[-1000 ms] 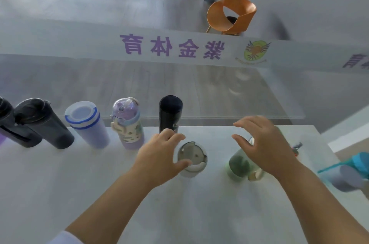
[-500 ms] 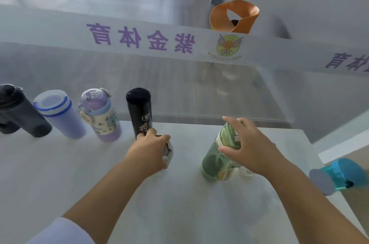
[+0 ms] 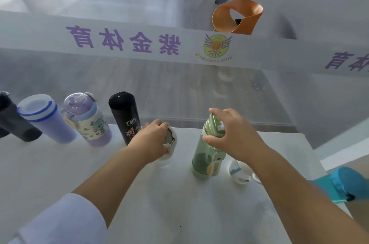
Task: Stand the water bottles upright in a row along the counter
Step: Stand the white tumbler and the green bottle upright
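Observation:
Several bottles stand upright along the back of the white counter (image 3: 60,168): a dark grey bottle (image 3: 14,122), a lilac tumbler with blue bands (image 3: 45,118), a purple cartoon bottle (image 3: 87,120) and a slim black flask (image 3: 124,117). My left hand (image 3: 153,140) is closed over the lid of a white bottle (image 3: 169,144), just right of the black flask. My right hand (image 3: 233,134) grips the cap of a green translucent bottle (image 3: 206,158), which stands upright. A clear bottle (image 3: 240,172) lies behind my right wrist, partly hidden.
A teal bottle (image 3: 343,183) lies at the counter's right edge. A glass panel with purple lettering (image 3: 123,41) rises behind the counter. Beyond it stands an orange chair (image 3: 237,16) on a grey floor.
Both hands have moved toward the back of the counter. The white bottle now sits closer to the black flask, and the green bottle, first low under my right hand, now stands upright.

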Action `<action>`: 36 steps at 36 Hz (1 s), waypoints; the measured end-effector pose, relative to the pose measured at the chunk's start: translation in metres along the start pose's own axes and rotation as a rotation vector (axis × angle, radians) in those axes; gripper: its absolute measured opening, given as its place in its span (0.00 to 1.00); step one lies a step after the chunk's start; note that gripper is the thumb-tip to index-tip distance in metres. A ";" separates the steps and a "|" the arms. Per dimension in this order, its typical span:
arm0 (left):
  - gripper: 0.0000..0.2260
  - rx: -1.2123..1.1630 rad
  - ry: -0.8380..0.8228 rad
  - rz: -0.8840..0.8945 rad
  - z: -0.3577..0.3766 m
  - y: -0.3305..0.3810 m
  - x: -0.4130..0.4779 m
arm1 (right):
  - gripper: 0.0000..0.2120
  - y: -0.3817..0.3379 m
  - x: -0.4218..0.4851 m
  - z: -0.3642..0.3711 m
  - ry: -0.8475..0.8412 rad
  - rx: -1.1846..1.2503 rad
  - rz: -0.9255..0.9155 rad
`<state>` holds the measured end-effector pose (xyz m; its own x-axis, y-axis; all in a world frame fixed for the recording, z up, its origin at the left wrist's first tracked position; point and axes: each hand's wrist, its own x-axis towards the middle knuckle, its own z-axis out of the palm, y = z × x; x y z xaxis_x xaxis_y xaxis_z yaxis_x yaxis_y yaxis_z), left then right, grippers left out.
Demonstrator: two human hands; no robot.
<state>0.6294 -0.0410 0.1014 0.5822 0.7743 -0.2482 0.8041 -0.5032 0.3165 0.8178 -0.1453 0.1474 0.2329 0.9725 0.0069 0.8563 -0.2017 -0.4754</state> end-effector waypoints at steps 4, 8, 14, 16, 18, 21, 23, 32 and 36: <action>0.24 -0.027 0.016 0.005 -0.002 0.003 0.017 | 0.33 0.006 0.015 0.001 0.033 0.008 -0.005; 0.25 -0.044 0.035 0.019 -0.005 0.005 0.032 | 0.34 0.011 0.029 0.001 0.068 0.008 0.007; 0.27 -0.050 0.038 0.035 -0.006 0.004 0.044 | 0.34 0.018 0.046 -0.002 0.098 -0.003 0.024; 0.28 -0.052 0.038 0.039 -0.006 0.003 0.046 | 0.34 0.019 0.049 -0.002 0.092 -0.006 0.035; 0.28 -0.056 0.036 0.043 -0.005 0.002 0.047 | 0.35 0.021 0.052 -0.003 0.087 -0.010 0.044; 0.29 -0.071 0.038 0.055 -0.005 0.000 0.047 | 0.34 0.021 0.054 -0.003 0.067 -0.002 0.056; 0.30 -0.089 0.040 0.063 -0.004 -0.001 0.046 | 0.33 0.020 0.054 -0.003 0.050 -0.022 0.057; 0.31 -0.137 0.037 0.096 -0.003 -0.006 0.042 | 0.32 0.017 0.054 -0.004 -0.016 -0.112 0.068; 0.29 -0.102 0.019 0.116 -0.004 -0.006 0.041 | 0.36 0.017 0.055 -0.006 -0.054 -0.095 0.086</action>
<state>0.6485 -0.0048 0.0932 0.6673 0.7209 -0.1871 0.7146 -0.5490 0.4335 0.8479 -0.0963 0.1450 0.2841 0.9556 -0.0788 0.8747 -0.2919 -0.3869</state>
